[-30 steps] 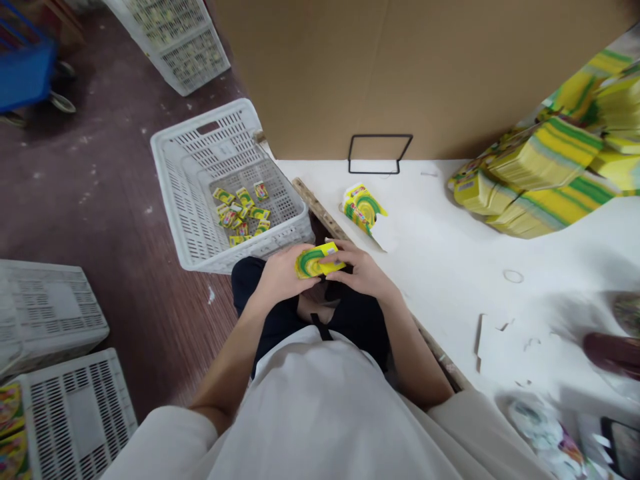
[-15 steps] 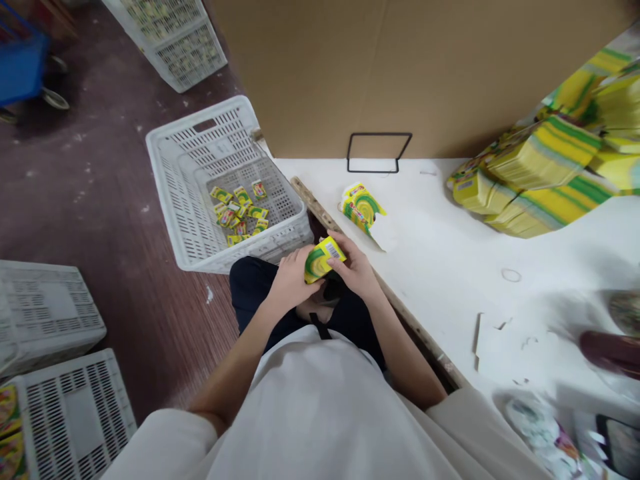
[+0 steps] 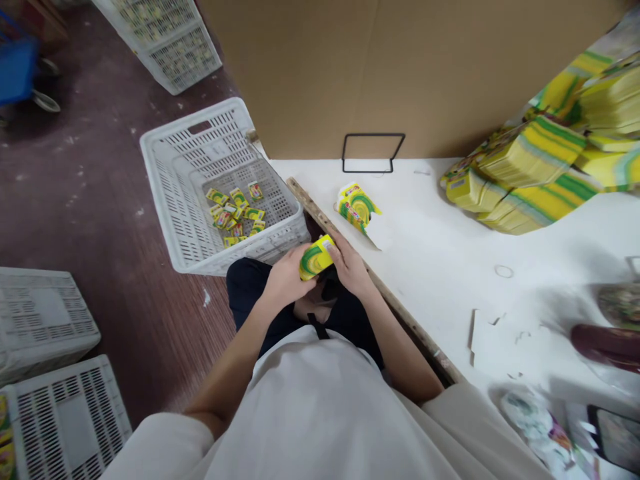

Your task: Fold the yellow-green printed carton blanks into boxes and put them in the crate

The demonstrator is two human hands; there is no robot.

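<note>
Both hands hold one small yellow-and-green box (image 3: 316, 257) over the person's lap, just at the near edge of the white worktop (image 3: 440, 247). The left hand (image 3: 284, 280) grips the box from the left and below. The right hand (image 3: 351, 270) closes on its right end, with fingers (image 3: 338, 252) curled over the top, so both sets of fingers are narrow and wrapped around the box. The box is tilted, its right end higher. Just beyond the hands a white slotted crate (image 3: 165, 200) stands on the dark floor (image 3: 90, 167), touching the worktop's corner. A loose heap of small boxes (image 3: 234, 213) of the same print lies on its bottom. On the worktop near the hands lies a part-folded carton (image 3: 356, 205), and well apart to the right are stacks of flat cartons (image 3: 530, 173). A black wire stand (image 3: 373, 153) leans by a brown cardboard wall (image 3: 350, 67). More white crates (image 3: 45, 320) sit on the floor at the left.
</note>
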